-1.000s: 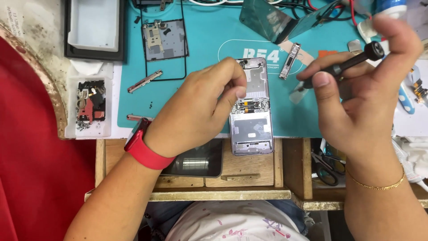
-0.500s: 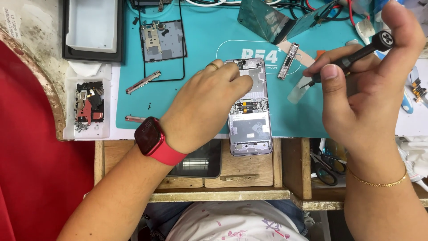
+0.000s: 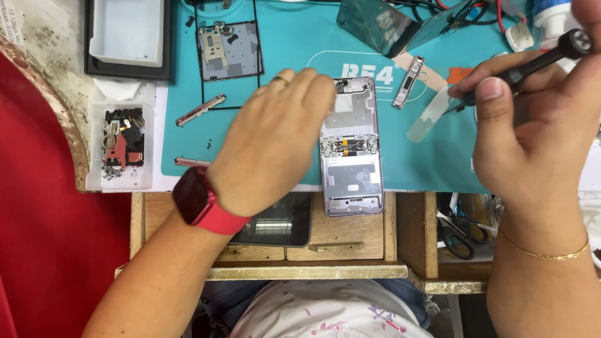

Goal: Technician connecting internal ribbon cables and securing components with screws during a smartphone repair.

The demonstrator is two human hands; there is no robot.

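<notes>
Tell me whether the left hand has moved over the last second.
Yes. The left hand has slid left and flattened, off the opened phone, which stays put on the teal mat.

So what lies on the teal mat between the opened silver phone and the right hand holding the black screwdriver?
In the head view, a slim silver metal strip and a pale translucent strip lie between opened silver phone and right hand.

this is a phone repair workshop. a teal work mat covers a wooden bench. an opened phone lies on it with small metal parts around. a white tray holds tiny pieces, wires run along the back, and scissors sit in a drawer.
</notes>
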